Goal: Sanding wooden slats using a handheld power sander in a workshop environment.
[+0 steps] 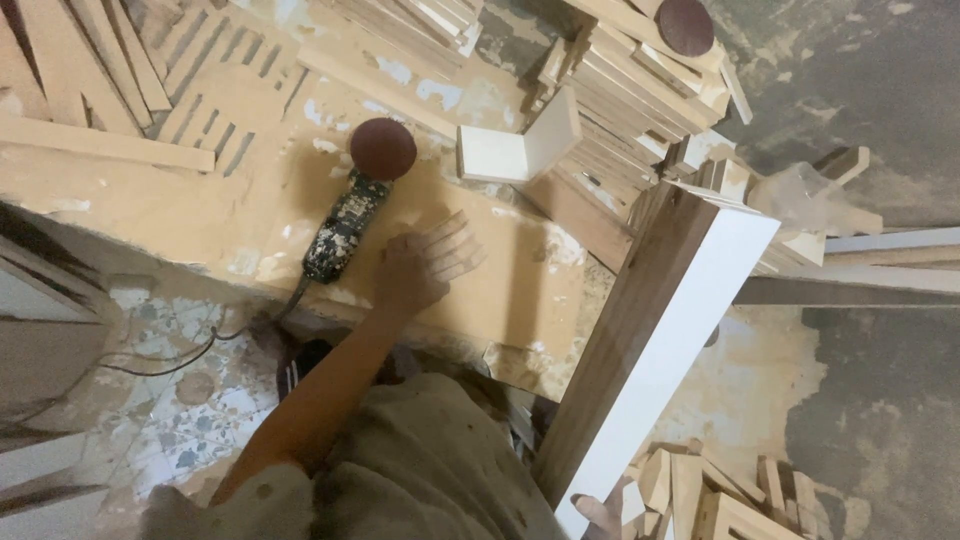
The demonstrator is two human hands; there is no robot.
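Nearest, low in the frame: a dusty beige garment and a bare forearm rising from it.

Right hand point(603, 515): at the bottom edge, only fingertips showing, grip closed on the lower end of a long board point(655, 345), wood on its side and white on its face, which slants up to the right and stands over the worktop's corner.

Offcuts point(700, 490): a heap of small pale wood blocks on the floor just right of that hand.

Floor point(170, 420): speckled terrazzo at left, dusty, with a thin dark cable trailing across it; rough grey concrete at right.

Left hand point(420, 270): fingers spread and blurred, grip open and holding nothing, flat over the worktop point(200, 200), a pale, dust-coated sheet flecked with white patches.

Sander point(350, 205): just left of that hand, lying on the worktop, paint-spattered body with a round reddish-brown disc at its far end.

Bracket point(515, 145): a small white L-shaped piece, beyond the hand.

Farther: slotted wooden panels point(215, 90) at upper left; stacked timber strips point(620, 80) at upper right, a second reddish disc point(686, 25) on top.
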